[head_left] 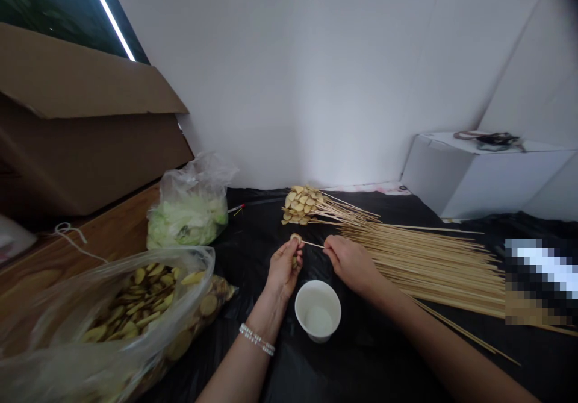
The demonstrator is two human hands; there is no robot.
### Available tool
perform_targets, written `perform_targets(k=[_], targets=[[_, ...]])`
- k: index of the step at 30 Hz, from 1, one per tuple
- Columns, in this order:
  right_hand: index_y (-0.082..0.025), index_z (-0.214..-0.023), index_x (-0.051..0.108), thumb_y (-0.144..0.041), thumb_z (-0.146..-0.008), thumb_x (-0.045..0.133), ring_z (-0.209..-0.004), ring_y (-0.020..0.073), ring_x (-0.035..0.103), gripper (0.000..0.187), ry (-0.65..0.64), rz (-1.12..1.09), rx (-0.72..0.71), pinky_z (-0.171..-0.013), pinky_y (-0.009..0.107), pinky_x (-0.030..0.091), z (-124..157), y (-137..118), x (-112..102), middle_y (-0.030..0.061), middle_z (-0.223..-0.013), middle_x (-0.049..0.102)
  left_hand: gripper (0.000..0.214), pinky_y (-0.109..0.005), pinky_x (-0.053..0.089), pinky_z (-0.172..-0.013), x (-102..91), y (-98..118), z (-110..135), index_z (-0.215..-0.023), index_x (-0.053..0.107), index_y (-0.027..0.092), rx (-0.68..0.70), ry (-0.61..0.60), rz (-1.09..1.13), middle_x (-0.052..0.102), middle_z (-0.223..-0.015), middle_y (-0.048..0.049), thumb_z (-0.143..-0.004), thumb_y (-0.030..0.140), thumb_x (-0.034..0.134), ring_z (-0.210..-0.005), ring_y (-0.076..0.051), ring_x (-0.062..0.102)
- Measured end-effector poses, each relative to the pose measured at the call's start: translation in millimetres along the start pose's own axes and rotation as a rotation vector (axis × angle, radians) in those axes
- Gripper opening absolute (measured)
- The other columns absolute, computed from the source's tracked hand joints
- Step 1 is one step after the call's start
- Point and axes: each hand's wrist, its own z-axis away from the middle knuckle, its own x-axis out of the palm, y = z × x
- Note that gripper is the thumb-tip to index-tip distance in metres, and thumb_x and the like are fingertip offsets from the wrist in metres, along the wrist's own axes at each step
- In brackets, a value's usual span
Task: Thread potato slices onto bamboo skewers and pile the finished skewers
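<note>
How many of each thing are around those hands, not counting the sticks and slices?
Hands, left hand and right hand: 2
White paper cup: 1
Plastic bag of greens: 1
Plastic bag of slices: 1
Pearl bracelet: 1
Cardboard box: 1
Total: 7

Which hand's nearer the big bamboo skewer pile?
Right hand, pinching a skewer, is at the left end of the bamboo skewer pile. Left hand, pinching a pale slice, is farther left, beyond it.

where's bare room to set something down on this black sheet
Bare black plastic sheet shows right of the white cup, below the right hand, and between the bag of greens and the skewered slices. It's crowded at the left, around the bag of yellow slices, and under the long bamboo skewers.
</note>
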Motion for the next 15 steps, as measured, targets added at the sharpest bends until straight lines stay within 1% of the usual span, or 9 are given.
perform_targets(k=[3, 5, 10, 13, 15], targets=[[-0.018, -0.087, 0.056, -0.024, -0.096, 0.036, -0.075, 0.0150, 0.058, 0.023, -0.019, 0.049, -0.021, -0.061, 0.025, 0.028, 0.4, -1.3, -0.3, 0.0038, -0.082, 0.064, 0.010, -0.009, 0.044, -0.041, -0.9, 0.7, -1.0, -0.078, 0.065, 0.010, 0.003, 0.000, 0.002, 0.066, -0.071, -0.0037, -0.073, 0.015, 0.071, -0.047, -0.002, 0.053], [-0.018, -0.087, 0.056, -0.025, -0.096, 0.035, -0.072, 0.0149, 0.058, 0.024, -0.041, 0.060, -0.010, -0.059, 0.026, 0.027, 0.3, -1.8, 0.2, 0.0039, -0.079, 0.065, 0.010, -0.009, 0.043, -0.041, -0.8, 0.5, -1.1, -0.078, 0.065, 0.009, 0.005, -0.010, -0.005, 0.066, -0.071, -0.0035, -0.073, 0.015, 0.071, -0.047, -0.002, 0.053], [-0.018, -0.085, 0.056, -0.024, -0.094, 0.040, -0.073, 0.0136, 0.058, 0.018, -0.052, 0.017, 0.037, -0.060, 0.025, 0.027, -0.9, -1.1, 0.1, 0.0023, -0.082, 0.065, 0.014, -0.009, 0.043, -0.041, 0.0, -2.0, -0.6, -0.077, 0.066, 0.010, -0.003, -0.020, -0.031, 0.066, -0.071, -0.0032, -0.069, 0.017, 0.075, -0.047, -0.002, 0.053], [-0.018, -0.086, 0.055, -0.020, -0.092, 0.042, -0.076, 0.0139, 0.057, 0.014, -0.023, 0.039, 0.029, -0.062, 0.025, 0.029, -0.4, -1.9, -1.1, 0.0030, -0.084, 0.064, 0.016, -0.008, 0.042, -0.040, -0.1, -3.7, -0.1, -0.076, 0.066, 0.010, -0.008, -0.027, -0.038, 0.066, -0.071, -0.0026, -0.066, 0.018, 0.077, -0.047, -0.001, 0.052], [-0.018, -0.087, 0.055, -0.020, -0.093, 0.040, -0.077, 0.0145, 0.058, 0.016, -0.015, 0.059, 0.016, -0.062, 0.025, 0.029, 0.3, -3.0, -1.5, 0.0038, -0.084, 0.064, 0.017, -0.009, 0.042, -0.041, -0.6, -4.2, 0.0, -0.076, 0.066, 0.010, -0.008, -0.029, -0.038, 0.066, -0.071, -0.0027, -0.066, 0.018, 0.077, -0.047, -0.001, 0.052]])
